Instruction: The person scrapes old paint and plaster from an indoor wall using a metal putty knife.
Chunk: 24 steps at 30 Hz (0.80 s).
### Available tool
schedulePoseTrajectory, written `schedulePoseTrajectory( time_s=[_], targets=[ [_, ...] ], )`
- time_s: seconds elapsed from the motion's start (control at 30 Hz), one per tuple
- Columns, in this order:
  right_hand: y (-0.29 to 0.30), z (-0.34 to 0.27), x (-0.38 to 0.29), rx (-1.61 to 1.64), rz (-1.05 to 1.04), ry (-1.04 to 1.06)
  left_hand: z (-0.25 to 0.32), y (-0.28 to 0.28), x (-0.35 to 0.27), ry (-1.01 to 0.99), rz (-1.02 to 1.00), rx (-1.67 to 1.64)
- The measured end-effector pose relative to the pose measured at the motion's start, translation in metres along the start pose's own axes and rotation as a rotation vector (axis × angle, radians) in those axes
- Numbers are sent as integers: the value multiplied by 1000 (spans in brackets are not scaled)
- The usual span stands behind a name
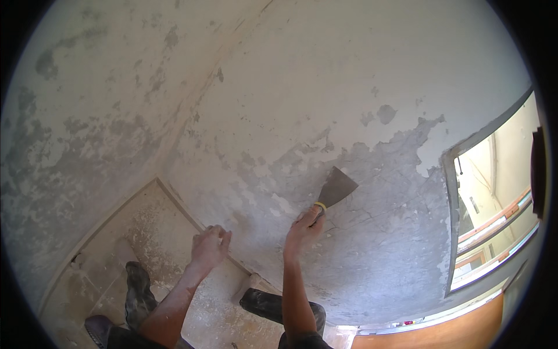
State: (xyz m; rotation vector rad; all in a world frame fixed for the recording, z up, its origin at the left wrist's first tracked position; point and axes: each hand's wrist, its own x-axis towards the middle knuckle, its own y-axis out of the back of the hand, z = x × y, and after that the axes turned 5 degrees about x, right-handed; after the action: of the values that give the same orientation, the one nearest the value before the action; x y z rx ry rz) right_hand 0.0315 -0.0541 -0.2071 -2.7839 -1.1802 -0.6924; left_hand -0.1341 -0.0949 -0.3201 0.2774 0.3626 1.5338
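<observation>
My right hand [306, 231] is closed around the handle of a putty knife [338, 187], whose broad grey metal blade points up and to the right, over the wall. A yellow ring sits where the blade meets the handle. Whether the blade touches the surface I cannot tell. The plastered wall [383, 227] shows bare grey patches, fine cracks and ragged edges of whitish coating. My left hand [211, 246] is to the left, fingers curled, above the skirting at the wall's foot; no object shows in it.
Another wall [87, 144] with flaking coating meets this one in a corner at the left. Dust and flakes lie on the tiled floor [152, 235], where my legs and a dark shoe [98, 328] show. A window [492, 192] is at the right, an orange-brown panel [431, 325] below it.
</observation>
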Motion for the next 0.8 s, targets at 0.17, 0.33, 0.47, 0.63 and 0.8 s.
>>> schedulePoseTrajectory(
  time_s=[0.17,0.33,0.47,0.63,0.8],
  targets=[
    [2,28,-7,87,73,12,8,7,4,-32,75,27],
    [-8,-31,5,196,45,-35,-2,10,-5,-28,30,42],
    [-3,10,-10,251,56,-71,-5,14,0,4,18,-11],
    [-5,-5,1,173,60,-64,-2,15,-10,-36,55,23],
    [-18,-3,-21,214,72,-181,-9,20,-6,-10,35,29]
  ],
)
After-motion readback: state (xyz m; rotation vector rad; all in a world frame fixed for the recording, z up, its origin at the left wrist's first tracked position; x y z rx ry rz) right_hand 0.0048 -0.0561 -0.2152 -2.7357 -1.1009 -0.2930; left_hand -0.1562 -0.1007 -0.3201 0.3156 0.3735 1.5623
